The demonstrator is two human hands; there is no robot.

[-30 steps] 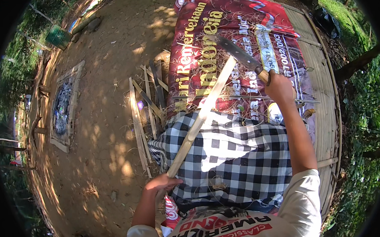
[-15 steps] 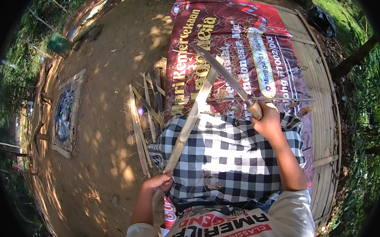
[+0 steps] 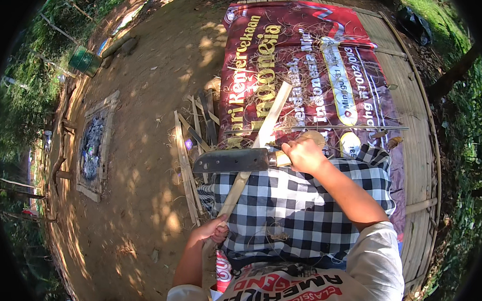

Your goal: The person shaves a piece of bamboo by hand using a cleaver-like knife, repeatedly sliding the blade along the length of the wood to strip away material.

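Pale wood, perhaps bamboo, forms the long flat strip (image 3: 272, 116) slanting through the frame's centre. The left hand (image 3: 216, 230) is curled round its lower part; the right hand (image 3: 304, 153) clenches a wooden-handled, broad dark-bladed knife (image 3: 230, 160) crossing it. Good work likely wants a shallow cutting angle, firm bracing and left fingers well clear.

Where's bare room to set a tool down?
Mostly bare: the dirt ground between the framed ash pit and loose bamboo strips; also bamboo slats right of the shavings-strewn red banner. Crowded: that banner, the checked cloth crossed by the held strip, and around the machete.
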